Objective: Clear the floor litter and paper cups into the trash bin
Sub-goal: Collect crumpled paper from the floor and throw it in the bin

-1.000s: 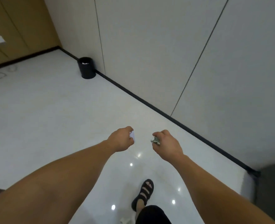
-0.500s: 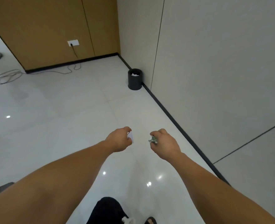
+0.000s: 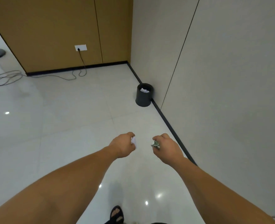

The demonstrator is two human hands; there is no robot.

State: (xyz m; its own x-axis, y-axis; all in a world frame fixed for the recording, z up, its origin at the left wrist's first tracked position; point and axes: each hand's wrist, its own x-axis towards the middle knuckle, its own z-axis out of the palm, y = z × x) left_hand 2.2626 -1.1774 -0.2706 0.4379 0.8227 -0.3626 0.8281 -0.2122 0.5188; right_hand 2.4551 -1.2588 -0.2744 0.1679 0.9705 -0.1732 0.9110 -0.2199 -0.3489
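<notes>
Your left hand (image 3: pixel 123 145) is fisted round a small white paper scrap (image 3: pixel 133 140), with one corner poking out toward the other hand. Your right hand (image 3: pixel 167 148) is curled round a crumpled green wrapper (image 3: pixel 155 143), which sticks out on the thumb side and points left. Both arms reach forward, with the hands near each other but apart, above the tile floor (image 3: pixel 68 126). Long axis of either scrap: can't tell, mostly hidden in the fists.

The trash bin (image 3: pixel 143 98) is black, round and upright, mouth up, with white paper (image 3: pixel 144 90) inside. It sits ahead and slightly right of your hands, against the black baseboard (image 3: pixel 170 125) at the foot of the pale wall (image 3: pixel 230 94). Glossy tile stretches from your hands to the bin, and the wall runs close along your right. A cable (image 3: pixel 36 76) loops on the floor far left, well apart from the bin. A sandalled foot (image 3: pixel 116 214) is at the bottom edge.
</notes>
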